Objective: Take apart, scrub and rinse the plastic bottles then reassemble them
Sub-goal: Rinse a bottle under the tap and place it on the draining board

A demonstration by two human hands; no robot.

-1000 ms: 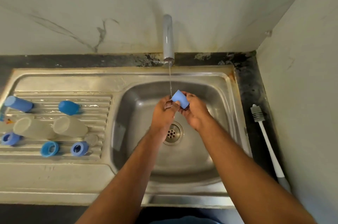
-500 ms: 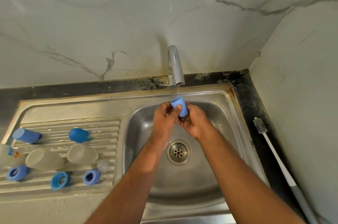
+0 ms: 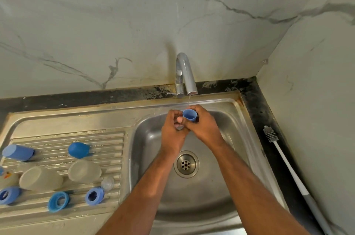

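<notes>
Nearest the camera, on the ribbed drainboard (image 3: 57, 138) at the left, the dismantled bottle parts are laid out: three blue rings (image 3: 58, 201) in the front row, two cloudy bottle bodies (image 3: 84, 171) lying on their sides behind them, and two blue caps (image 3: 78, 150) farther back. The drain (image 3: 186, 164) sits in the middle of the sink (image 3: 221, 206), and a long-handled bottle brush (image 3: 284, 163) lies on the bench at the right, well apart from the hands. Farther on, a small blue cap (image 3: 189, 115) is held mouth upward over the basin, just under the tap (image 3: 187, 75), from which a thin stream falls. The cap is pinched by the fingers of the left hand (image 3: 172, 131) and cradled by the right hand (image 3: 206, 126); the two hands are pressed together around it. The step in hand is judged to be rinsing of this cap. For the next move, the cap should be tipped to empty it and then placed with the other parts on the drainboard before reassembly is begun.
</notes>
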